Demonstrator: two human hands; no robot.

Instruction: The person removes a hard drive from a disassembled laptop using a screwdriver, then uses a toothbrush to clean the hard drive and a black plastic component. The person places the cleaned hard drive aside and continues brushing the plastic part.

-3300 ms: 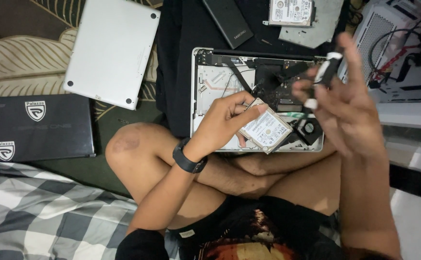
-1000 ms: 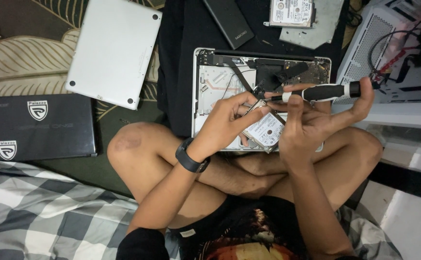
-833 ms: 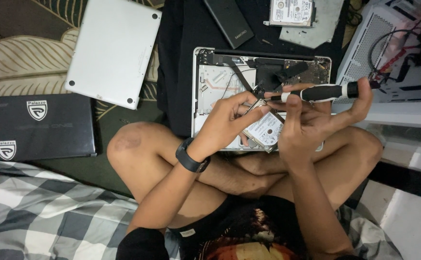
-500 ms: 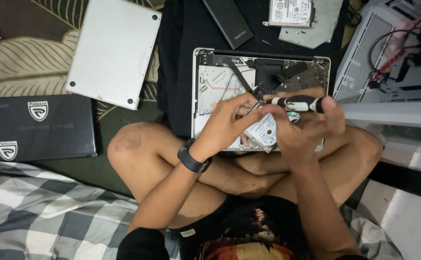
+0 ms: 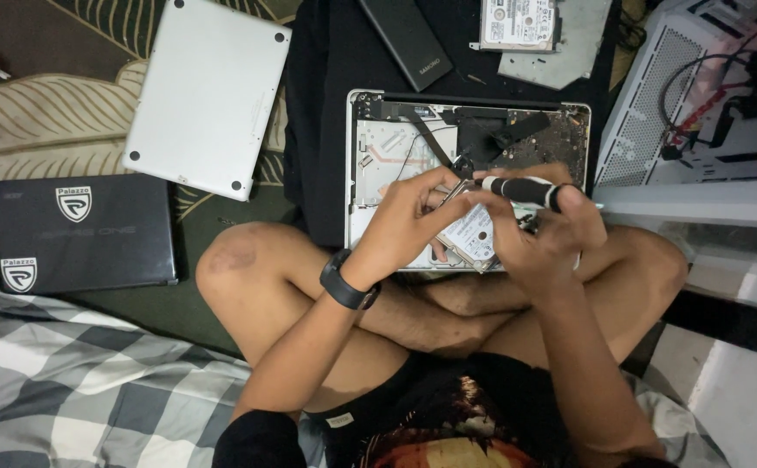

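Left hand (image 5: 409, 217), wrist bent, pinches the drive (image 5: 472, 238) at its 10 o'clock corner. Right hand (image 5: 539, 234) curls around a screwdriver (image 5: 521, 189), tip pointing 9 o'clock at the drive. Drive sits over the open laptop (image 5: 396, 143), lower edge.

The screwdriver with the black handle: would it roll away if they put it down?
Probably. The screwdriver has a round-looking black handle, so it could roll on the opened laptop's flat metal. It looks stiff and slim, likely light. For now the right hand holds it level while the left hand steadies the hard drive at its tip.
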